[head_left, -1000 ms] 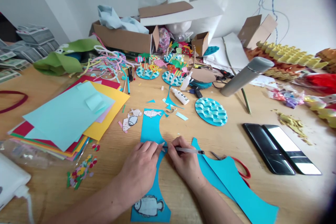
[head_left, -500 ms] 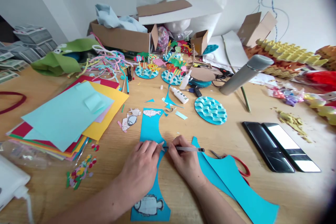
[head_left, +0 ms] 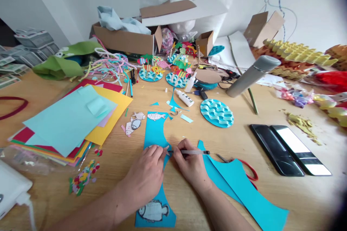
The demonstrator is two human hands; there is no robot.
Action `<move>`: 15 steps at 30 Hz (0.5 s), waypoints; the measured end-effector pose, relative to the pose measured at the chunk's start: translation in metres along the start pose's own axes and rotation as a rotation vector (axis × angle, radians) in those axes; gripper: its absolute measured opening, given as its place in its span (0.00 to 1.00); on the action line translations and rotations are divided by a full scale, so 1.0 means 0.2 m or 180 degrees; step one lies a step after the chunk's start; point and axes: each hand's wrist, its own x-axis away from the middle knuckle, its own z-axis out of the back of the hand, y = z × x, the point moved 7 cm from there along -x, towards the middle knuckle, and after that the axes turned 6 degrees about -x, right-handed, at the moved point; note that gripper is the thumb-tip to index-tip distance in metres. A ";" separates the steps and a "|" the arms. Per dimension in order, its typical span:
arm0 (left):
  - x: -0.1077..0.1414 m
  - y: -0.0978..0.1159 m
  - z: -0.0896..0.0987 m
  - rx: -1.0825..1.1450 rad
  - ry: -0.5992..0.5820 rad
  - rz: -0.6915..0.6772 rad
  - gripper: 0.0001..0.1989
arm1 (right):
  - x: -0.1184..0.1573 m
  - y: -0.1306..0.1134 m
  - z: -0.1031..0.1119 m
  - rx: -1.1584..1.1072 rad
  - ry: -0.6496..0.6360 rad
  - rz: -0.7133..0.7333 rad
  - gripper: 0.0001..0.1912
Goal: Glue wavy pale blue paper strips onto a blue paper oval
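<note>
A blue paper strip (head_left: 155, 132) with curved cut edges lies upright in the middle of the table. My left hand (head_left: 148, 173) presses on it with fingers together, over a small paper cutout mostly hidden beneath them. Closed round a pen (head_left: 193, 152), my right hand (head_left: 191, 166) has the tip at the strip's right edge, beside my left fingertips. One paper fish (head_left: 156, 116) rests at the strip's top and a larger drawn fish (head_left: 153, 211) near its bottom. Several fish cutouts (head_left: 136, 124) lie to the left.
Blue offcuts (head_left: 244, 184) overlap red-handled scissors (head_left: 252, 169) at right. Beyond are a wavy blue disc (head_left: 217, 113), a glue bottle (head_left: 185, 98), a grey flask (head_left: 252, 76) and two phones (head_left: 276, 150). Coloured sheets (head_left: 67, 115) are stacked at left; cardboard boxes (head_left: 124, 39) stand behind.
Both hands hold nearly the same place and grip. The camera view has shifted very slightly.
</note>
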 end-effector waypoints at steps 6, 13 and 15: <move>0.00 0.00 0.01 -0.0111 -0.0042 -0.0064 0.22 | 0.00 -0.01 0.00 -0.0040 -0.0023 0.0027 0.12; 0.00 0.00 0.01 -0.0186 -0.0074 -0.0178 0.21 | 0.00 -0.01 0.00 -0.0020 -0.0010 0.0060 0.12; 0.00 0.00 0.01 -0.0191 -0.0098 -0.0183 0.21 | 0.00 -0.01 0.00 -0.0030 -0.0009 0.0063 0.12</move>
